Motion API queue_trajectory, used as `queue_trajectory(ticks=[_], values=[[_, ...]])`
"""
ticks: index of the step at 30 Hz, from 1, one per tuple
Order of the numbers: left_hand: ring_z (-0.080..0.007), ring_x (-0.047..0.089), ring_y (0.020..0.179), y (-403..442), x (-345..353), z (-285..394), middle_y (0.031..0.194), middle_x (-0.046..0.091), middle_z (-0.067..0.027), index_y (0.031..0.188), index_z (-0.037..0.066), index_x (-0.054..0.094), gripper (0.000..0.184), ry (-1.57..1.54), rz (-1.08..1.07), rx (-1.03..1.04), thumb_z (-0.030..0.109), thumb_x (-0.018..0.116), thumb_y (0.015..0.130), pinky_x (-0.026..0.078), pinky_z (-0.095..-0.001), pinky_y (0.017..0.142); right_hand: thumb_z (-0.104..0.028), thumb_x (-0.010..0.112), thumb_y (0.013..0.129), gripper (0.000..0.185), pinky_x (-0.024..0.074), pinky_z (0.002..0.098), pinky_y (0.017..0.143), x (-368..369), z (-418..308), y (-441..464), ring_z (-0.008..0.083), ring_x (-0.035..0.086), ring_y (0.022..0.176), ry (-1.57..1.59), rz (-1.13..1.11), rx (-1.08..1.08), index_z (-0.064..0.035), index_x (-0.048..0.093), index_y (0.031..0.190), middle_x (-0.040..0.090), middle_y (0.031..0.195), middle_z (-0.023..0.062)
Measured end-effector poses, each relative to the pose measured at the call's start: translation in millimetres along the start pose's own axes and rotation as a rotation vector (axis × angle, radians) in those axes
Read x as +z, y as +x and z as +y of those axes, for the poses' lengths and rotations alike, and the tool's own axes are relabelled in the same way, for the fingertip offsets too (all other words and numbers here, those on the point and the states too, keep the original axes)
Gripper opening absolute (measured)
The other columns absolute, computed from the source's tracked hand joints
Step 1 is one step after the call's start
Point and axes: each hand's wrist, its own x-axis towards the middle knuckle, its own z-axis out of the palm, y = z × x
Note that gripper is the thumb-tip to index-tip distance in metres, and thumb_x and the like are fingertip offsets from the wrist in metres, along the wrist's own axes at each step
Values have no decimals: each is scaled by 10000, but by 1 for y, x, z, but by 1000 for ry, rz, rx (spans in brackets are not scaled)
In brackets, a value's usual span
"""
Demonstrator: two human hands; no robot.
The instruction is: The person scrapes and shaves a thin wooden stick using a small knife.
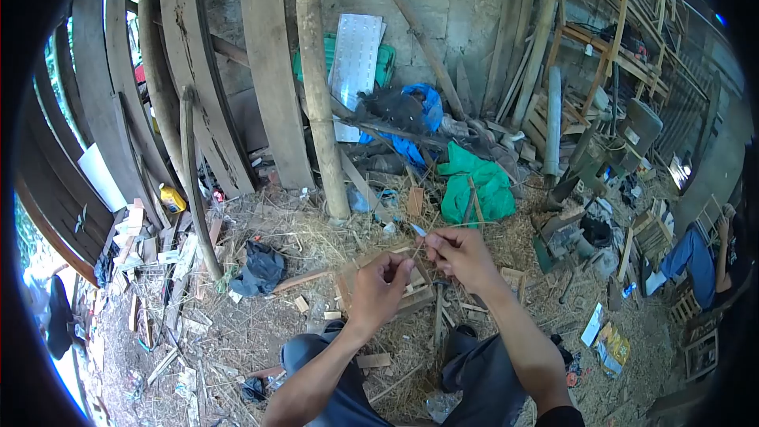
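Note:
My left hand [379, 289] is closed in a pinch, thumb against the fingers. What it pinches, if anything, is too small to make out. Close beside it, a little higher, my right hand [465, 259] is closed around a small slim object with a pale pointed tip [418, 230], which sticks out toward the upper left. Most of that object is hidden by the fingers. Thin straw-like strands show between the two hands. Below them sits a small wooden frame [417, 300] between my knees, partly covered by the hands.
Straw and wood scraps cover the ground. A green plastic sheet [474, 186] lies ahead, a dark bag [262, 269] to the left, and a yellow bottle [171, 198] farther left. A wooden pole [319, 95] stands in front. At right sits another person [700, 257].

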Motion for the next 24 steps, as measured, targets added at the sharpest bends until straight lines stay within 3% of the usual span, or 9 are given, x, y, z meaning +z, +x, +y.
queue_trajectory(ticks=[2,4,7,11,16,17,22,24], values=[[-46,501,609,-2,3,3,671,567,-5,900,-34,601,157,-12,3,4,121,584,910,406,-209,557,-154,569,930,196,331,206,470,1,2,1,36,440,532,-273,-60,-115,23,647,898,572,684,0],[-45,499,606,0,1,5,668,566,-4,898,-35,601,158,-7,8,14,122,584,910,404,-209,553,-151,555,938,206,326,207,469,2,-3,2,37,425,532,-166,-127,-57,33,645,916,564,685,-2],[-43,498,604,-3,3,3,669,566,-3,895,-32,603,158,17,-12,-23,125,589,907,402,-207,551,-142,538,945,209,289,195,440,-7,-3,6,34,398,516,46,39,-35,38,642,964,556,680,-1],[-40,498,602,0,4,4,668,564,3,897,-31,602,154,31,-18,-11,122,589,907,400,-204,551,-146,542,942,210,276,191,424,-12,2,4,29,395,510,73,26,-11,36,637,986,554,685,-4],[-42,507,609,-2,4,3,672,568,1,900,-32,599,150,52,-17,-8,116,585,911,406,-203,555,-150,547,937,209,277,187,419,-17,3,3,24,386,501,-108,42,-19,30,634,1000,560,709,-5],[-44,518,621,-2,2,2,680,574,-4,901,-32,600,148,46,-17,-4,115,586,911,416,-203,566,-158,553,937,215,278,183,423,-20,6,9,23,383,501,56,187,-62,28,634,1006,561,719,-9],[-53,556,665,-2,2,-2,716,596,-21,905,-30,603,147,35,7,5,116,589,909,452,-210,610,-182,560,941,250,273,182,428,-23,0,0,25,381,503,90,78,-4,30,626,1055,544,721,-21],[-67,569,674,0,0,-1,741,609,-29,915,-30,607,155,59,45,16,124,594,909,469,-227,633,-198,557,944,272,280,180,434,-21,1,-1,26,393,510,249,91,-13,18,613,1098,571,774,-5]])
